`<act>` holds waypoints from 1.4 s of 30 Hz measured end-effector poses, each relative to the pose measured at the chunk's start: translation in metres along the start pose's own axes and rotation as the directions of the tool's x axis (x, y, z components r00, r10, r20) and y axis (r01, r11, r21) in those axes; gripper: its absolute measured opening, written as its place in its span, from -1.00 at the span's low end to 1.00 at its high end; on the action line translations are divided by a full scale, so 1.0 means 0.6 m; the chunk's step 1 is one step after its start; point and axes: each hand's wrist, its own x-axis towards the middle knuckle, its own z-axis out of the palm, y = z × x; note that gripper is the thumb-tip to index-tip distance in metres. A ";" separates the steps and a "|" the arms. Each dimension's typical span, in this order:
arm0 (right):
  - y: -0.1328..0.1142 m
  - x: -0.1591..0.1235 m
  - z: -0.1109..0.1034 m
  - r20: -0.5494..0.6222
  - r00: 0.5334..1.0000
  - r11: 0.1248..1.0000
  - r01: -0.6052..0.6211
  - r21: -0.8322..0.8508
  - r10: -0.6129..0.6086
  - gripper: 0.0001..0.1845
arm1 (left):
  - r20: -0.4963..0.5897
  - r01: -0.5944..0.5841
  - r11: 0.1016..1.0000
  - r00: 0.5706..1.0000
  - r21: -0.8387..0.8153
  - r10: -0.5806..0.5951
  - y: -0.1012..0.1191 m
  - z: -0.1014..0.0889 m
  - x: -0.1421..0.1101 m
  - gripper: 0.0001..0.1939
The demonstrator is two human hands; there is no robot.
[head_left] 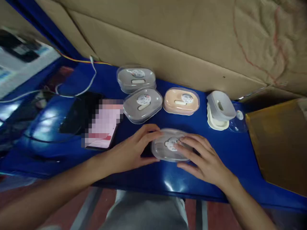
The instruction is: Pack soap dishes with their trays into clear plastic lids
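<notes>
An oval grey plastic box under a clear cover (pixel 165 153) lies on the blue table in front of me, a white printed label on its top. My left hand (pixel 134 148) grips its left end, fingers at the far edge and thumb at the near edge. From the right, my right hand (pixel 203 156) holds the same box. Its fingers rest over the cover and the label, and its thumb is at the near side. Both hands partly hide the box's ends.
Two more grey boxes (pixel 136 76) and a peach box (pixel 181 101) stand behind. To the right are an uncovered light grey box (pixel 222 105) with a cream piece, a clear cover (pixel 238 119) and a brown carton (pixel 278 143). A phone (pixel 104 124) and white cable (pixel 92 80) lie left.
</notes>
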 end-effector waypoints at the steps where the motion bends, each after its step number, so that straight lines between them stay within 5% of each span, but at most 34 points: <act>1: -0.002 0.001 0.000 0.002 1.000 1.000 0.004 -0.023 -0.004 -0.49 | 0.014 0.001 1.000 1.000 0.027 -0.001 0.002 -0.002 -0.002 -0.12; 9: -0.015 0.001 0.001 0.030 0.999 0.990 0.041 -0.136 -0.037 -0.47 | 0.040 -0.049 0.995 0.998 0.085 0.045 0.005 -0.007 -0.001 -0.11; 20: -0.002 -0.013 0.010 0.084 0.996 0.998 -0.012 0.054 0.007 -0.15 | 0.035 0.030 1.000 0.999 0.006 -0.030 0.009 -0.005 -0.005 -0.11; 30: -0.011 -0.011 0.033 0.125 0.989 0.996 -0.088 0.024 0.085 -0.19 | 0.052 0.039 0.998 0.998 0.042 -0.041 0.009 -0.006 -0.002 -0.13; 35: 0.021 -0.016 0.017 0.063 0.988 0.971 -0.151 0.187 0.141 -0.27 | 0.029 0.046 0.992 0.998 0.115 -0.050 0.012 -0.008 -0.001 -0.22; 39: 0.072 -0.035 -0.001 -0.126 0.873 0.879 -0.476 -0.017 0.470 -0.49 | -0.091 0.075 0.974 0.994 0.215 -0.057 0.013 -0.009 0.003 -0.32; 42: 0.092 -0.047 -0.005 -0.099 0.810 0.775 -0.583 -0.244 0.578 -0.55 | -0.189 0.065 0.943 0.982 0.327 -0.002 0.016 -0.008 0.008 -0.44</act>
